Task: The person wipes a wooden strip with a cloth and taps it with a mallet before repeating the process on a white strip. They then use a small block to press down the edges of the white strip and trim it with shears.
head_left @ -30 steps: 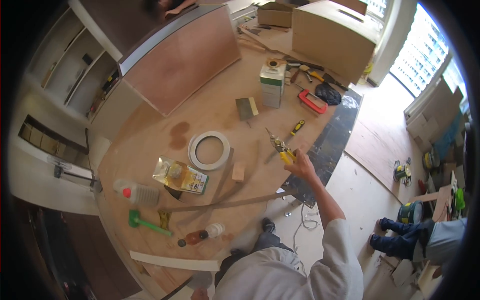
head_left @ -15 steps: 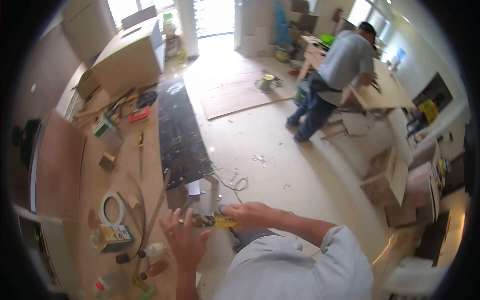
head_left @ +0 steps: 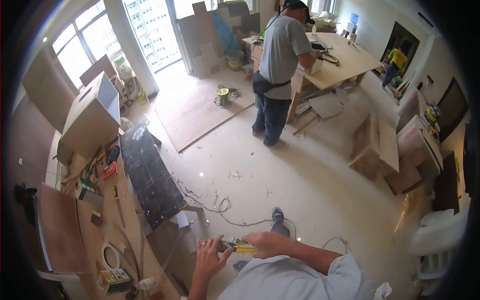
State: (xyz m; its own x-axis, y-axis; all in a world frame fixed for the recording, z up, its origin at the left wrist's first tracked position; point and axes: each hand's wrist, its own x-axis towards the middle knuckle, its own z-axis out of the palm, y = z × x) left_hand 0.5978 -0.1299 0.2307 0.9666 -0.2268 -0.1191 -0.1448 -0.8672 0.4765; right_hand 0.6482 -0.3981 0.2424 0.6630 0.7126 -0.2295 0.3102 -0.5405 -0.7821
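Observation:
My right hand (head_left: 270, 245) is closed around yellow-handled pliers (head_left: 245, 248), held low in front of my body. The pliers point left, toward my left hand (head_left: 207, 260). Thumb and forefinger of that hand meet the front end of the tool, around a small dark and brassy piece (head_left: 224, 246) whose kind I cannot make out; the other fingers are spread. Below them the floor and my shoe (head_left: 277, 215) show.
At left is a wooden worktop (head_left: 107, 220) with a tape roll (head_left: 111, 256), boxes and tools. A black-topped bench (head_left: 150, 175) stands beyond. Cable (head_left: 240, 223) crosses the floor. A co-worker (head_left: 280, 65) stands at a plywood table (head_left: 345, 55); another person (head_left: 397, 60) is farther back.
My view has turned, shifting the room left. My left thumb and forefinger have come closer around the tool's front end. The co-worker has straightened up from a bend.

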